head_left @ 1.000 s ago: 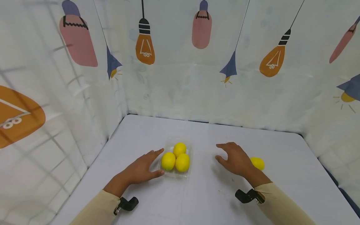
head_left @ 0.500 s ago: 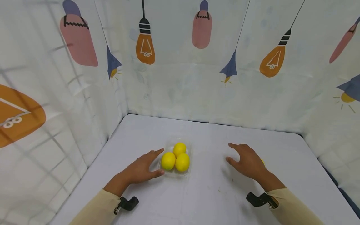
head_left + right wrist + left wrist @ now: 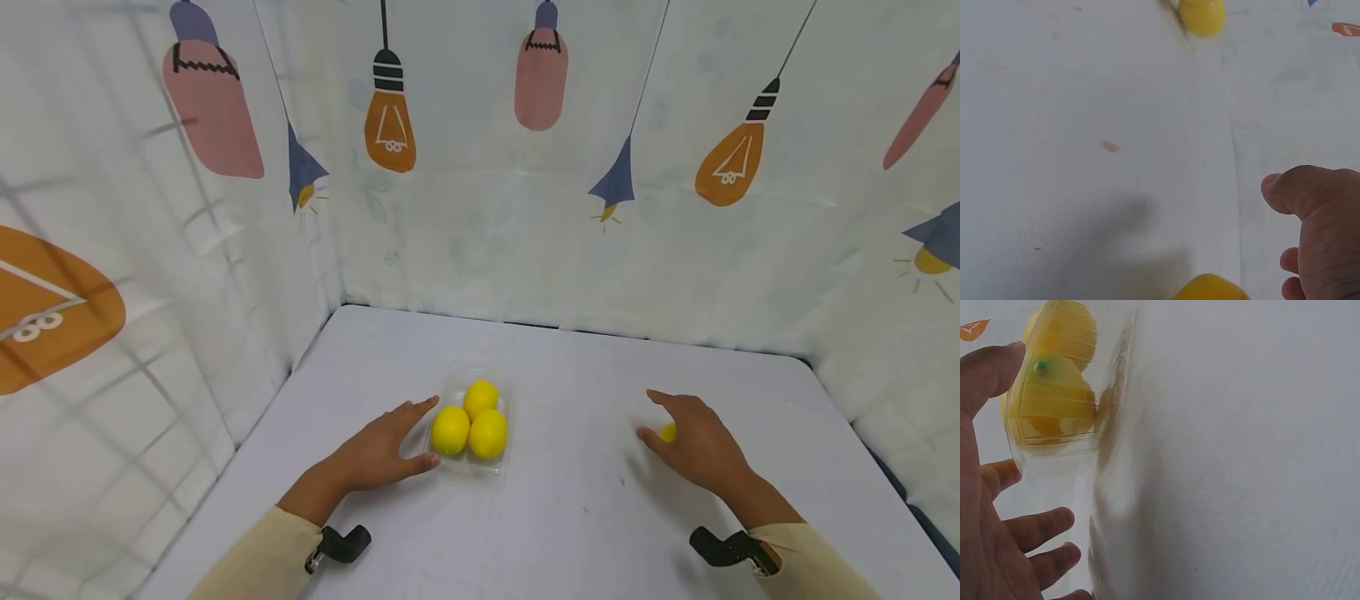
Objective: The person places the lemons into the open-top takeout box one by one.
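Observation:
Three yellow lemons (image 3: 488,434) sit in a clear plastic tray (image 3: 459,383) left of the table's middle. My left hand (image 3: 375,454) is at the tray's left side, fingers and thumb spread. In the left wrist view, its thumb (image 3: 994,375) lies against or very close to the tray's rim; I cannot tell which. My right hand (image 3: 705,446) is over the right part of the table, thumb apart from the fingers. Partly hidden behind it is a single lemon (image 3: 667,432). The right wrist view catches that lemon (image 3: 1211,289) at its bottom edge, apart from the visible thumb.
A white-covered table (image 3: 570,517) fills the work area, with a few small brown specks (image 3: 622,482) on it. A patterned white curtain (image 3: 480,242) stands along the back and both sides. Each wrist wears a black camera mount (image 3: 345,544).
My right hand has moved to the right, across the loose lemon, which now shows between thumb and fingers instead of behind the wrist. The left hand and the tray stay still.

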{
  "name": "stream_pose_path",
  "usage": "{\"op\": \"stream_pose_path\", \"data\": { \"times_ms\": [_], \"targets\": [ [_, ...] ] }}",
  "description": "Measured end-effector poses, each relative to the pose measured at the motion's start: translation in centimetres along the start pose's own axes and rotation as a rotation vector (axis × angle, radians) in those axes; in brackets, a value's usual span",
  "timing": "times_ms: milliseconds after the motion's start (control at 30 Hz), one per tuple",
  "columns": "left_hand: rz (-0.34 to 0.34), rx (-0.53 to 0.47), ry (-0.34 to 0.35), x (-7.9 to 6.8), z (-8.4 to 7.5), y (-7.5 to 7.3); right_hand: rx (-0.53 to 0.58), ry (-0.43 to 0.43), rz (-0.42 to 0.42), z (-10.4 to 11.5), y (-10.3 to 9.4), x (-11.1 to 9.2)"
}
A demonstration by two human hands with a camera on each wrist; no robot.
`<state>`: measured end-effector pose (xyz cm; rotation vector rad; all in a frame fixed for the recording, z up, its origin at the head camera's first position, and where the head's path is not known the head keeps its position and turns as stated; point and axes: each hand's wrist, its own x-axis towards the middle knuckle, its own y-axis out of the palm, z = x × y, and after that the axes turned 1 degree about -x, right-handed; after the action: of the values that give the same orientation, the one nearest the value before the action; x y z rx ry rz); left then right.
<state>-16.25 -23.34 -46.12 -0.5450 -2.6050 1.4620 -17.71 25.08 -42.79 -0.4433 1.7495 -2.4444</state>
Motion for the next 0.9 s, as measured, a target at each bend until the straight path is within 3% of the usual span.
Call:
{"op": "stream_pose_path", "data": {
  "times_ms": [367, 900],
  "targets": [
    [0.01, -0.01, -0.007, -0.2, -0.6, -0.3, -0.014, 0.053, 0.005, -1.7, -0.5, -1.1],
    [0.009, -0.018, 0.011, -0.1, -0.2, -0.1, -0.061, 0.176, 0.0, -3.1, -0.6, -2.5]
  ]
}}
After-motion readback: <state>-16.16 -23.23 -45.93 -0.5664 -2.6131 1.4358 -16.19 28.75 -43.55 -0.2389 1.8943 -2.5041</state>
